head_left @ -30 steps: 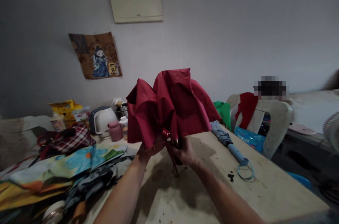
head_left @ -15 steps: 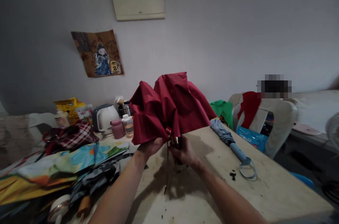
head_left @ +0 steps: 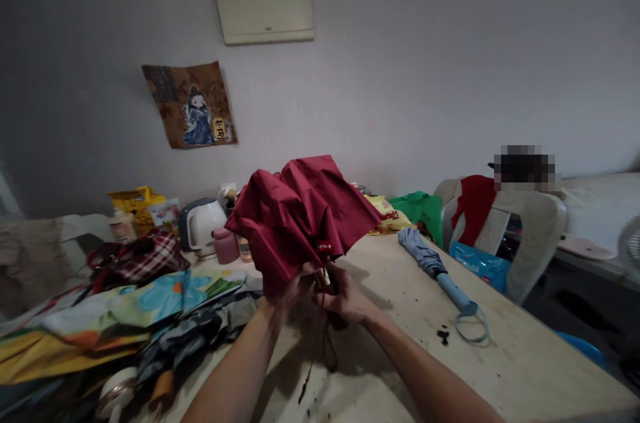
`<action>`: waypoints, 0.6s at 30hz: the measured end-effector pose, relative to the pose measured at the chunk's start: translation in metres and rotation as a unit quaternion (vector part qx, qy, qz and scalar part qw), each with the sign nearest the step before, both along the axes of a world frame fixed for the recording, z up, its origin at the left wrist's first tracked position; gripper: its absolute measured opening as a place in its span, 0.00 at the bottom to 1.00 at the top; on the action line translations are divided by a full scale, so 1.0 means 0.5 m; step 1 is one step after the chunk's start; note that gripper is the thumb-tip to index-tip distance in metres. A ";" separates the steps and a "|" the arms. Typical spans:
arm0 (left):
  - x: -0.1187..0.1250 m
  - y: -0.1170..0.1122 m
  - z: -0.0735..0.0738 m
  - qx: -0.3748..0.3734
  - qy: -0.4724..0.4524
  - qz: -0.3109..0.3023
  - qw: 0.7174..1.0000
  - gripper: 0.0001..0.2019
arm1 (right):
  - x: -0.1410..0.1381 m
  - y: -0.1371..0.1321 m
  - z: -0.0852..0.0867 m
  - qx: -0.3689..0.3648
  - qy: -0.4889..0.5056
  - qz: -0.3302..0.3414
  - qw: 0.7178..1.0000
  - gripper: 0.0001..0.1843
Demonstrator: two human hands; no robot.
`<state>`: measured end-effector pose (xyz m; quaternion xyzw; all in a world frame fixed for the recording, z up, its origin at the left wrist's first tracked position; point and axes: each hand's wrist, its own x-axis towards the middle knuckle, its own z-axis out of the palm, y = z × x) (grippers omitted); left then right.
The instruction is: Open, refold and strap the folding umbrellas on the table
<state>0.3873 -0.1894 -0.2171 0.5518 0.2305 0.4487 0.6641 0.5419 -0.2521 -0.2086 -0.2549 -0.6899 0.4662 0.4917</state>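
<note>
The red umbrella (head_left: 300,213), its thin fabric crumpled in loose folds, is held up over the worn table (head_left: 500,356). The left hand (head_left: 287,290) and right hand (head_left: 345,296) clench around its base under the canopy; the handle is mostly hidden by the fingers. A thin strap dangles below.

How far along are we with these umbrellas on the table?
Done: the pale blue rolled umbrella lies closed on the beige table. In hand: the dark red fabric umbrella is collapsed but its canopy hangs loose; the left hand and right hand grip its base. Left: the flower-print umbrella and dark grey umbrella lie unrolled in a heap.
</note>
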 end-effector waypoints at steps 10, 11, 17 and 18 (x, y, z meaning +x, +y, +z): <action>-0.023 -0.021 0.047 -0.077 -0.186 0.004 0.980 0.15 | 0.067 0.077 0.007 -0.108 0.101 -0.213 0.966 0.25; -0.028 -0.021 0.051 -0.081 -0.192 -0.002 0.978 0.15 | 0.076 0.088 0.005 -0.143 0.151 -0.255 0.944 0.26; -0.018 -0.009 0.017 -0.134 -0.156 0.012 0.978 0.13 | 0.077 0.098 -0.001 -0.216 0.236 -0.089 0.943 0.26; -0.011 -0.006 0.003 -0.146 -0.146 0.019 0.978 0.14 | 0.071 0.095 -0.004 -0.171 0.218 -0.076 0.958 0.24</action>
